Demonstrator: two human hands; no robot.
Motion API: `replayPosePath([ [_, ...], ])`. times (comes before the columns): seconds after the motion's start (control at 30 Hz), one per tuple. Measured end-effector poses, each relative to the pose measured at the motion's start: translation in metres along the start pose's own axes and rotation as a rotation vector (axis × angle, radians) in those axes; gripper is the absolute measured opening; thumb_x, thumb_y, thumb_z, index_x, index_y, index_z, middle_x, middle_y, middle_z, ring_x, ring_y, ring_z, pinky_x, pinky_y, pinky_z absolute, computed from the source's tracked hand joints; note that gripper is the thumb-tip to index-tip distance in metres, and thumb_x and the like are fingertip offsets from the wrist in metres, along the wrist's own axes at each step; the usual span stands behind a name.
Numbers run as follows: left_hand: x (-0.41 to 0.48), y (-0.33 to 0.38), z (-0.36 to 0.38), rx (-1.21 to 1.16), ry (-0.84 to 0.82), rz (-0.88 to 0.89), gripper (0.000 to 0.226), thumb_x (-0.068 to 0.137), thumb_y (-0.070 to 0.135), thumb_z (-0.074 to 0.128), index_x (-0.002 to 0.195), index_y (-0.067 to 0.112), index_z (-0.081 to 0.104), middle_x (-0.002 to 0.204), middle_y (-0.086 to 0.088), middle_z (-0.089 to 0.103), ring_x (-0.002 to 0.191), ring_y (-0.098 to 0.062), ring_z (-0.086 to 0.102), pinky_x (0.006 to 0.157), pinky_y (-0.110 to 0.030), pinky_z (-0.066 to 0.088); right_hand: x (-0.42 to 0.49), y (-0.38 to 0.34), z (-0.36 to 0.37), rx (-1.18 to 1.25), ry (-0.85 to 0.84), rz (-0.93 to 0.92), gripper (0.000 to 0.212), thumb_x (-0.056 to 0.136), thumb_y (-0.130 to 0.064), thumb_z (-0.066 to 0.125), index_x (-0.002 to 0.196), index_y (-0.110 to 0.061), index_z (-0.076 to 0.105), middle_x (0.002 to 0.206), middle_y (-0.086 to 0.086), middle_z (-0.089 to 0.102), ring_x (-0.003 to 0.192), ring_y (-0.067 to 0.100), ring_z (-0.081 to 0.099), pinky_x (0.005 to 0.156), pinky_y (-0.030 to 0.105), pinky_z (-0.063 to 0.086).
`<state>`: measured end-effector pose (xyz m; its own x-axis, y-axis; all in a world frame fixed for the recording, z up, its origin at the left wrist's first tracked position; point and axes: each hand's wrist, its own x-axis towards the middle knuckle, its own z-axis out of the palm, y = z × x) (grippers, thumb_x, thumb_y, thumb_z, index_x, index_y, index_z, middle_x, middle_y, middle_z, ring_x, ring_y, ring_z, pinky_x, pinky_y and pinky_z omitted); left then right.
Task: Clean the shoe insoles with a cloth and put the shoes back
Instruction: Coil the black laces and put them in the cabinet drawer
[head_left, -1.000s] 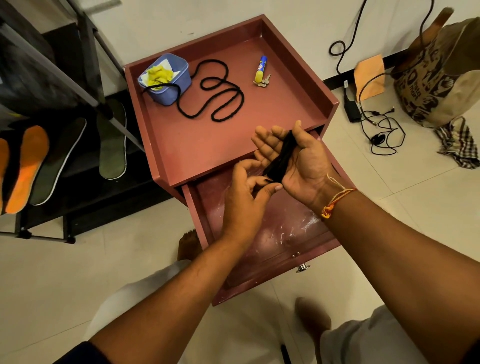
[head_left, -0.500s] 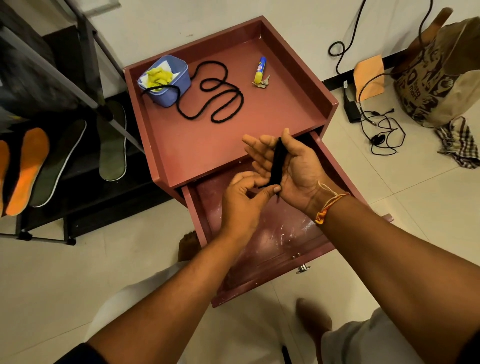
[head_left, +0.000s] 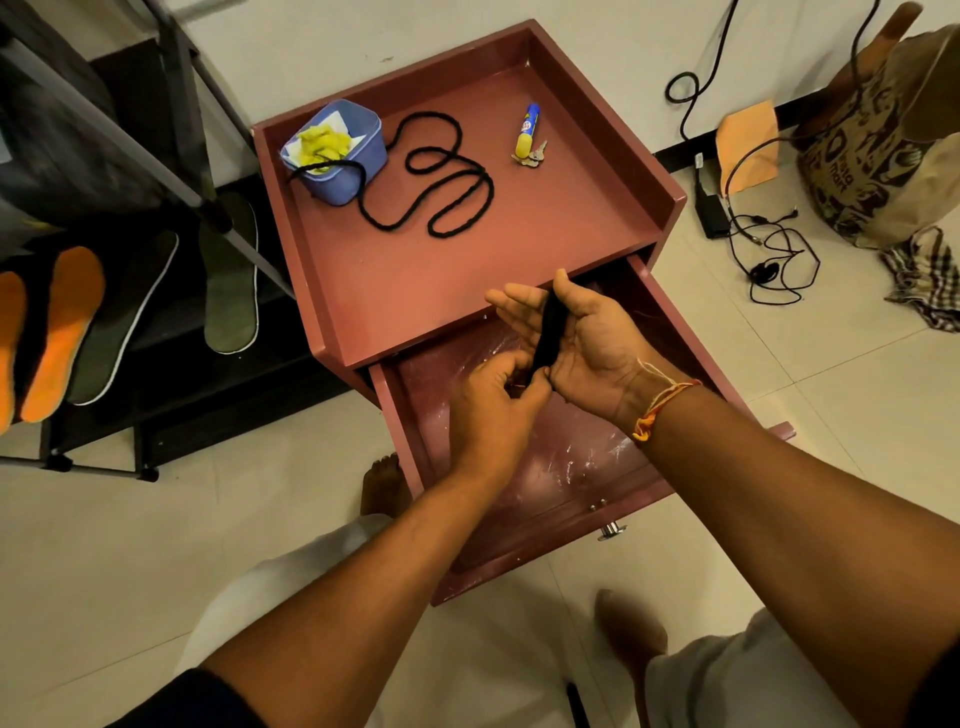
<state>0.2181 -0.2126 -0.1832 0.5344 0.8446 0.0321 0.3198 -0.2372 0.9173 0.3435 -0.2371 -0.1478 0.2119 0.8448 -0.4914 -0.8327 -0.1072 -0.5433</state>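
Hands over an open drawer (head_left: 524, 467) of a reddish-brown bedside cabinet (head_left: 467, 270), seen from above. Right hand (head_left: 582, 338) palm up, fingers loosely spread, with a folded black cloth (head_left: 548, 332) lying along the palm. Left hand (head_left: 493, 410) curled, fingertips pinching the cloth's lower end. Orange thread band (head_left: 657, 410) on the right wrist.

Cabinet top with raised rim on three sides, holding a blue plastic tub (head_left: 337, 150) with yellow scraps inside, a black cord (head_left: 436, 182) looped beside it and running over the tub, and a blue-and-yellow tube (head_left: 527, 132) touching a few keys (head_left: 532, 156). Drawer floor bare, scuffed with pale marks.

Pale tiled floor and white wall. At left, a dark metal shoe rack (head_left: 130, 218) with orange insoles (head_left: 57, 332) and greyish-green insoles (head_left: 228, 275) standing upright side by side. At right, on the floor, a tangle of black cables with a charger (head_left: 769, 244), an orange envelope (head_left: 748, 145) against the wall, a printed brown bag (head_left: 883, 145), and a checked rag (head_left: 924, 275) near it. Bare feet and light trousers at the bottom edge.
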Motion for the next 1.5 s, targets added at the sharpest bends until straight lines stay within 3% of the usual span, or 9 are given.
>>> replayPosePath([
  [0.3,0.017,-0.025,-0.018,0.323,0.112,0.08,0.017,0.085,0.014,0.075,0.102,0.014,0.076,0.092,0.002,0.074,0.078,-0.005,0.063,0.065,0.001,0.041,-0.002,-0.007,-0.007,-0.047,0.226,0.247,0.042,0.099,-0.036,0.049,0.116,0.0,0.063,0.117,0.018,0.067,0.113,0.029,0.062,0.1,0.039,0.049],
  [0.4,0.014,-0.031,-0.017,0.379,0.065,0.088,0.009,0.086,0.016,0.073,0.095,0.016,0.075,0.084,0.005,0.068,0.074,-0.01,0.062,0.06,-0.016,0.048,0.0,-0.006,-0.011,-0.17,0.313,0.23,0.027,0.097,-0.026,0.057,0.106,-0.001,0.063,0.115,0.017,0.067,0.106,0.027,0.065,0.078,0.031,0.059],
  [0.47,0.01,-0.038,-0.015,0.423,0.009,0.072,0.007,0.087,0.018,0.072,0.094,0.017,0.073,0.085,0.005,0.066,0.077,-0.014,0.062,0.061,-0.032,0.053,0.005,-0.002,-0.016,-0.465,0.385,0.162,0.025,0.096,-0.024,0.06,0.104,-0.001,0.064,0.113,0.017,0.068,0.096,0.024,0.068,0.072,0.029,0.06],
  [0.6,0.0,-0.053,-0.013,0.471,-0.177,-0.01,0.011,0.088,0.016,0.072,0.099,0.014,0.072,0.094,0.0,0.067,0.086,-0.018,0.062,0.074,-0.038,0.055,0.014,0.01,-0.016,-1.467,0.365,0.094,0.033,0.094,-0.038,0.059,0.101,-0.007,0.067,0.094,0.016,0.07,0.085,0.029,0.069,0.079,0.046,0.058],
  [0.73,-0.004,-0.059,-0.022,0.555,-0.367,-0.19,0.029,0.088,0.021,0.075,0.116,0.014,0.07,0.117,-0.007,0.068,0.107,-0.023,0.065,0.087,-0.032,0.052,0.019,0.026,-0.003,-1.814,0.181,0.049,0.03,0.094,-0.038,0.06,0.101,-0.01,0.068,0.088,0.009,0.067,0.081,0.024,0.063,0.066,0.032,0.05],
  [0.83,-0.002,-0.062,-0.039,0.61,-0.435,-0.36,0.037,0.086,0.024,0.079,0.119,0.015,0.065,0.122,-0.009,0.065,0.104,-0.023,0.062,0.082,-0.03,0.049,0.026,0.037,0.003,-1.888,0.069,0.067,0.029,0.093,-0.036,0.061,0.102,-0.009,0.069,0.089,0.009,0.066,0.082,0.024,0.062,0.064,0.03,0.046],
  [1.0,0.012,-0.067,-0.072,0.559,-0.312,-0.549,0.015,0.087,0.013,0.076,0.089,0.024,0.065,0.107,-0.004,0.07,0.085,-0.016,0.065,0.07,-0.024,0.05,0.042,0.048,-0.001,-1.815,-0.135,0.31,0.033,0.093,-0.038,0.062,0.099,-0.007,0.071,0.087,0.01,0.072,0.074,0.023,0.067,0.069,0.034,0.055],
  [1.1,0.022,-0.071,-0.08,0.498,-0.258,-0.619,0.015,0.085,0.018,0.079,0.087,0.025,0.065,0.107,-0.003,0.07,0.097,-0.02,0.065,0.084,-0.03,0.053,0.051,0.058,-0.004,-1.9,-0.203,0.416,0.04,0.093,-0.044,0.058,0.097,-0.007,0.072,0.079,0.008,0.069,0.065,0.019,0.057,0.062,0.029,0.047],
  [1.5,0.043,-0.077,-0.077,0.428,-0.211,-0.621,0.014,0.087,0.019,0.076,0.099,0.021,0.069,0.105,-0.004,0.07,0.099,-0.022,0.066,0.089,-0.036,0.055,0.11,0.113,-0.022,-1.644,0.118,0.148,0.029,0.087,-0.032,0.069,0.093,-0.004,0.073,0.089,0.015,0.071,0.086,0.031,0.066,0.078,0.038,0.053],
])
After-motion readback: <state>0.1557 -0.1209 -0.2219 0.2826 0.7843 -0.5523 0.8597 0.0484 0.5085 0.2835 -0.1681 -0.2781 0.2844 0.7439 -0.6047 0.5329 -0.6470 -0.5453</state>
